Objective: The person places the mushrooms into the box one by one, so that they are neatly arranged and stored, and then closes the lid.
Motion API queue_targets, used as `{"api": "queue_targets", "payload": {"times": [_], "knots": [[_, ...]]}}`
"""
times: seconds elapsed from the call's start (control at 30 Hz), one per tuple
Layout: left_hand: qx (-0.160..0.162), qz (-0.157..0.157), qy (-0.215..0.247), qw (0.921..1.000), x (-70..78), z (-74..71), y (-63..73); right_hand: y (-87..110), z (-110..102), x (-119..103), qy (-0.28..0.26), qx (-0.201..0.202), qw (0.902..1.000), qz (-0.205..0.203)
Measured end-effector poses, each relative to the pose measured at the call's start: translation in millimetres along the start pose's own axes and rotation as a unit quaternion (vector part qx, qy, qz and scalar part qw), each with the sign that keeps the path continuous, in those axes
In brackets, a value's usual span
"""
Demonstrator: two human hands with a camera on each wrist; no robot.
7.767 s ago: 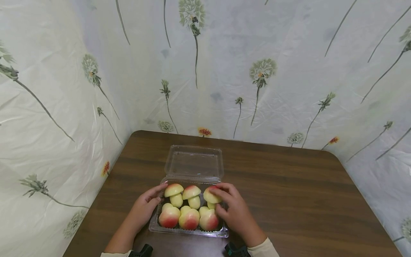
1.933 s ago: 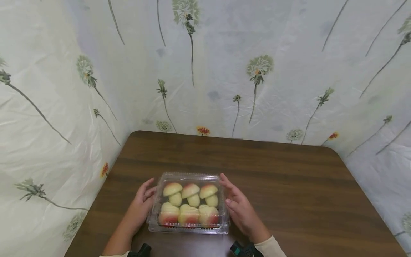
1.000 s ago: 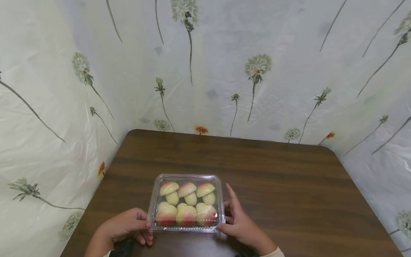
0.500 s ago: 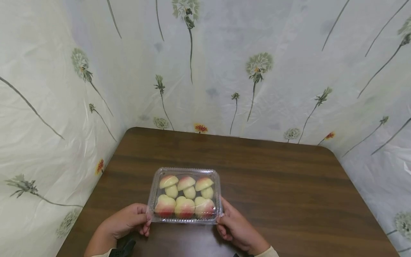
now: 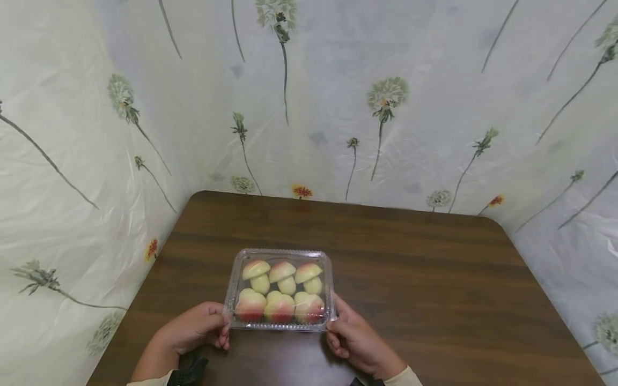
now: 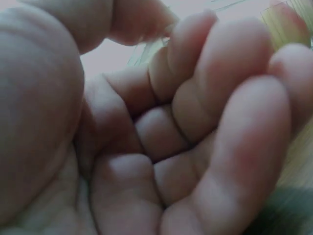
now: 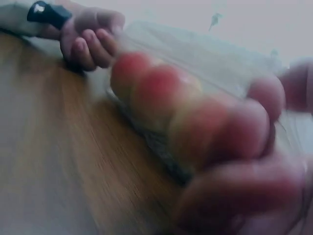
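A clear plastic clamshell box [image 5: 280,326] with its lid down is near the front of the table in the head view. Inside lie several yellow mushroom-shaped pieces with red-tinted caps [image 5: 281,271], in two rows. My left hand [image 5: 195,328] pinches the box's front left corner between thumb and curled fingers. At the front right corner, my right hand [image 5: 357,338] grips the edge, thumb on top. The left wrist view is filled by the curled fingers [image 6: 244,142], with a sliver of the box past them. In the blurred right wrist view, red-tinted pieces [image 7: 161,90] show through the box wall.
The brown wooden table [image 5: 425,279] spreads out behind and to the right of the box. White sheeting printed with dandelions [image 5: 328,102] hangs along its back and both sides. A dark band [image 5: 187,372] sits on the left wrist.
The lid, raised at first, came down over the pieces. Both hands then moved from the box's sides to its front corners and took hold. The box has since shifted slightly away from me.
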State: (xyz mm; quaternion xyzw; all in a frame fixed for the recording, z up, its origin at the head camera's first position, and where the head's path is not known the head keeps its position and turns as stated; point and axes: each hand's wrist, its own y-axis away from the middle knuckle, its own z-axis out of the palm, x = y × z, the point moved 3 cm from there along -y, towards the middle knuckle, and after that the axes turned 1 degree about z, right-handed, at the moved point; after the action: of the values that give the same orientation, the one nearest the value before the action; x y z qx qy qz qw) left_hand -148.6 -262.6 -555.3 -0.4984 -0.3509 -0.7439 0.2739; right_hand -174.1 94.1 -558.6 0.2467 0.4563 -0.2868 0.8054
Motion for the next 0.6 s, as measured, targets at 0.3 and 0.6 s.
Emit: {"api": "queue_targets", "payload": {"times": [0.3, 0.6], "knots": [[-0.038, 0.004, 0.014, 0.9992, 6.7, -3.9, 3.7, 6.2, -20.6, -15.3, -0.024, -0.006, 0.9997, 0.001], [-0.037, 0.008, 0.008, 0.9993, 4.5, 2.8, 3.3, 8.6, -16.7, -9.0, 0.087, -0.004, 0.9961, 0.015]]}}
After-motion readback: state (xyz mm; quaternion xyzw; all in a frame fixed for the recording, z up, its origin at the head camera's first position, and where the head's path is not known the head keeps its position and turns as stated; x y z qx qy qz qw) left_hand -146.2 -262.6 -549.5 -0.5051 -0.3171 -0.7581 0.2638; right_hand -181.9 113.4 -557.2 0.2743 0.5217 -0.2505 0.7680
